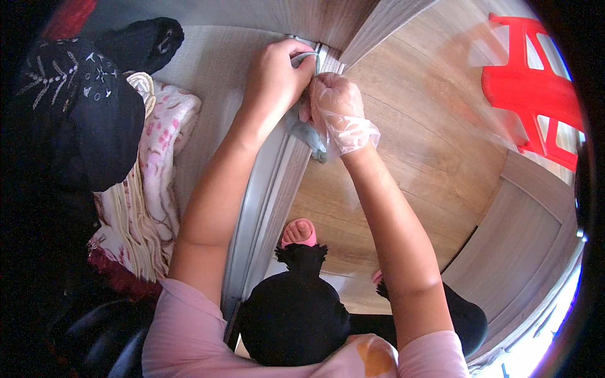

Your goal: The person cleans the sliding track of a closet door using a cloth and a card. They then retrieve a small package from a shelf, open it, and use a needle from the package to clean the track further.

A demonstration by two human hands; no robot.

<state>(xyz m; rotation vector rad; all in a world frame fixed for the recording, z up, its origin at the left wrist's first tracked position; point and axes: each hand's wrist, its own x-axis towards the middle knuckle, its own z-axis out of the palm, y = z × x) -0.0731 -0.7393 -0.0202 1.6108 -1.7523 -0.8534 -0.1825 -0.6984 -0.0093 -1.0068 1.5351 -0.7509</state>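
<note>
My bare left hand is closed at the far corner of the cabinet's bottom edge, with thumb and fingers pinching a bit of grey cloth. Beside it, my right hand wears a clear plastic glove and is curled into a fist. A pale blue-grey cloth hangs out below that fist, over the edge. Both hands are at the end of the silver door track, by an upright wooden panel. My fingers hide most of the cloth between the hands.
On the cabinet floor at left lie black clothing with pale stitching and a folded floral blanket. A red plastic stool stands on the wooden floor at right. A wooden panelled front is at lower right. My pink-slippered foot is below.
</note>
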